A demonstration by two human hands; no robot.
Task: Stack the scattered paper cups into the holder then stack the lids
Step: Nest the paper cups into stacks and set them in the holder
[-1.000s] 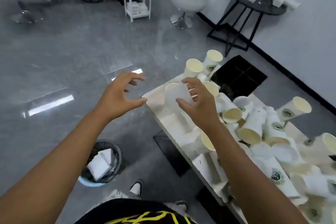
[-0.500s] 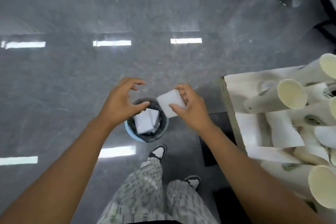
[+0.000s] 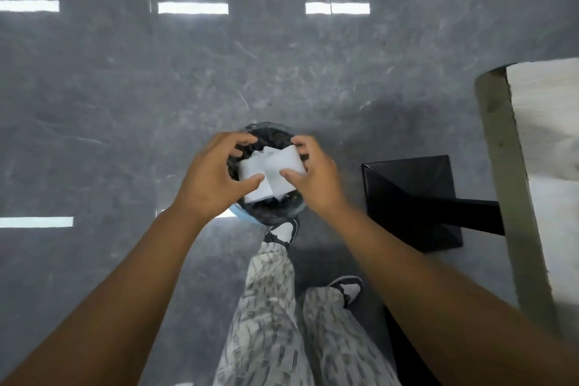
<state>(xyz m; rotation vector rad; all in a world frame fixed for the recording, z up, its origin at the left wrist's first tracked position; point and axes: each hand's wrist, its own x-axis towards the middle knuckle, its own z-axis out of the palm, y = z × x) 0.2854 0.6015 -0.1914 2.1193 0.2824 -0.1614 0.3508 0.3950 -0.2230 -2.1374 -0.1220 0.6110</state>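
Note:
My right hand (image 3: 316, 180) pinches a white paper cup (image 3: 283, 164) between thumb and fingers, directly over a round bin (image 3: 272, 213) with a black liner on the floor. More white paper (image 3: 252, 169) lies inside the bin under the cup. My left hand (image 3: 213, 175) hovers over the bin's left rim with fingers curled and apart, holding nothing. The cups on the table, the holder and the lids are out of view.
The pale table's corner (image 3: 539, 110) shows at the right edge, with its black square base (image 3: 410, 200) on the grey floor. My legs and two shoes (image 3: 283, 230) stand just behind the bin.
My view swung from the cup-covered table down to the floor. My right hand carried the white cup left and down over the bin; my left hand moved along with it.

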